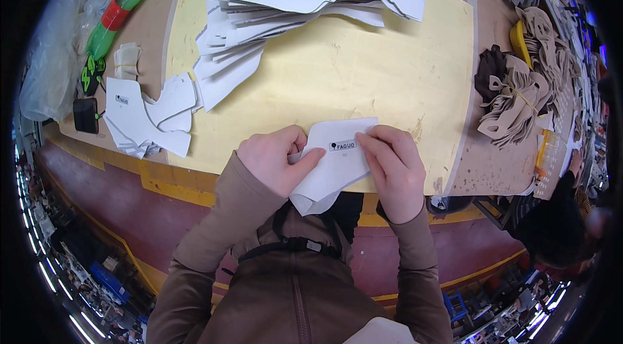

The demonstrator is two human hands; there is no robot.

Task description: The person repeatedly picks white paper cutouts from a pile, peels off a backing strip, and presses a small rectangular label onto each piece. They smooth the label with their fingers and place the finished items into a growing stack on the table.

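A white cut-out piece (pixel 328 172) with a small dark label lies at the near edge of the yellow mat (pixel 363 71). My left hand (pixel 272 159) grips its left side, thumb on top. My right hand (pixel 392 166) holds its right side, fingertips pressing by the label. Both sleeves are brown. Part of the piece hangs over the table edge toward me.
A big stack of white cut-out pieces (pixel 292 0) fills the far part of the mat. A smaller heap of white pieces (pixel 146 117) lies left. A green bottle (pixel 117 13) and a dark phone (pixel 85 115) sit far left. Bundles of beige pieces (pixel 519 97) sit right.
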